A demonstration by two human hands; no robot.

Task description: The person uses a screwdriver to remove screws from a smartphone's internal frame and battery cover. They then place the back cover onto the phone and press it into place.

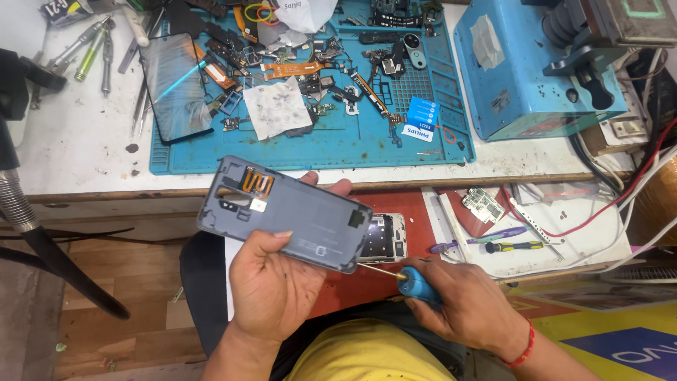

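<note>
The left hand (271, 282) grips a grey plastic phone back cover (282, 212) lifted clear above the opened phone (384, 238), where the right hand (465, 307), closed on a blue-handled screwdriver (416, 283), works.

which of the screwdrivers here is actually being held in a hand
The blue-handled screwdriver, gripped in the right hand. The purple screwdriver and the black-and-yellow screwdriver lie untouched in the white tray.

A: Counter's (84, 141) left stretch beside the blue mat (338, 152) lies open, right down to the front edge.

B: The mat itself is jammed with phone parts, and the blue machine (522, 77) with its cables (620, 190) walls off the right corner.
</note>
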